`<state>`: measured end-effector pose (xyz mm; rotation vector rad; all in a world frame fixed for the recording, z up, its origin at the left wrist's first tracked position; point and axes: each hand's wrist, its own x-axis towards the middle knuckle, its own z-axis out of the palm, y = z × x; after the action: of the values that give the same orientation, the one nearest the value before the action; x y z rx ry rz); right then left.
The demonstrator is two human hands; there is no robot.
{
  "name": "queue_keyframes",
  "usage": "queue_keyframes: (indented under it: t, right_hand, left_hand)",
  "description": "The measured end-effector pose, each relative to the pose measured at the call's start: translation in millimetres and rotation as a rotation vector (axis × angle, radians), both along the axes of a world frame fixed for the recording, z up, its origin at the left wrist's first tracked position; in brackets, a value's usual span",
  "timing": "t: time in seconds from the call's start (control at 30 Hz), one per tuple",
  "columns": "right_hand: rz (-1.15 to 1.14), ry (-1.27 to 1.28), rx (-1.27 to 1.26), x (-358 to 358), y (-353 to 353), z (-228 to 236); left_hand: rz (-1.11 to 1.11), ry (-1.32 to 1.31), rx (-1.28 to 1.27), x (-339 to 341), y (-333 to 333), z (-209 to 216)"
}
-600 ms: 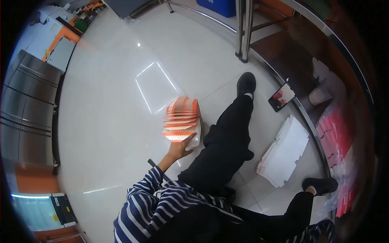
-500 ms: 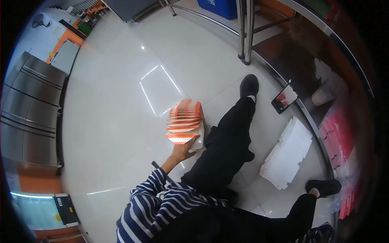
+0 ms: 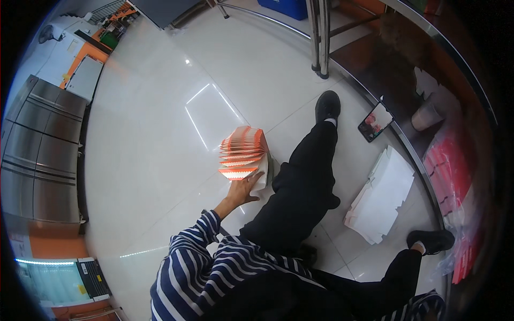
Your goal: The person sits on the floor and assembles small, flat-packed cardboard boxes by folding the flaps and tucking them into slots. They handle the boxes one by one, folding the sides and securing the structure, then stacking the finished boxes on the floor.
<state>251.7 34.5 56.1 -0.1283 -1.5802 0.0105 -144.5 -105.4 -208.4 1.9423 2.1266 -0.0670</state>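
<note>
A stack of nested orange-and-white paper trays (image 3: 242,147) with zigzag edges stands left of my outstretched leg. My left hand (image 3: 242,190) lies against the near end of this stack, its fingers stretched along the nearest tray and the thumb held apart. Part of the fingers is hidden by the trays' pale side. My right hand is out of view; only a bit of striped sleeve (image 3: 423,309) shows at the lower right edge.
Flat white card sheets (image 3: 380,195) lie on the floor between my legs. A phone (image 3: 376,122) leans on the metal edge at right, near a plastic bag of red items (image 3: 448,176). Metal table legs (image 3: 320,40) stand ahead; steel refrigerators (image 3: 51,152) line the left.
My left hand has moved slightly forward against the stack, and its near trays sit closer together. The view has shifted a little.
</note>
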Motion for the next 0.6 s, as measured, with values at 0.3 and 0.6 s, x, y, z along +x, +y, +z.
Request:
queue_keyframes:
  t: [0.3, 0.6]
  right_hand:
    - [-0.024, 0.020, 0.043, 3, -9, 5]
    - [-0.105, 0.044, 0.127, 11, -31, 24]
  left_hand:
    - [-0.007, 0.008, 0.026, -1, -14, 7]
    - [-0.078, -0.369, 0.424, 78, 28, 241]
